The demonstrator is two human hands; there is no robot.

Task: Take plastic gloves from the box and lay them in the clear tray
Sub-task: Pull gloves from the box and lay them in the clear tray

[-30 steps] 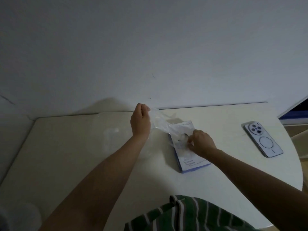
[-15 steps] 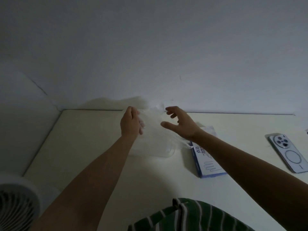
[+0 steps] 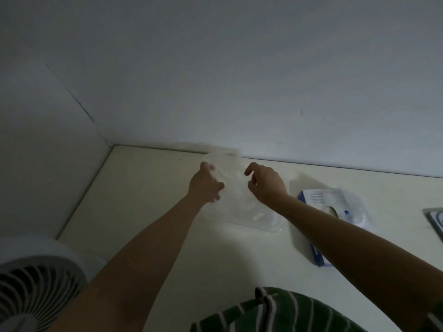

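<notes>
A thin clear plastic glove hangs stretched between my two hands near the back wall. My left hand grips its left edge with curled fingers. My right hand pinches its right edge between hooked forefinger and thumb. Below the glove lies the clear tray, faint against the pale table, its near right corner showing best. The blue and white glove box lies to the right, partly behind my right forearm. More clear plastic spills from the box's opening.
A white fan stands at the table's front left corner. A phone lies at the right edge of the view. Green striped cloth is at the bottom. Walls close the table's back and left sides.
My right hand left the box and came over to the glove, where its fingers closed on the right edge. Both hands now spread the glove lower, over the tray. The view swung left.
</notes>
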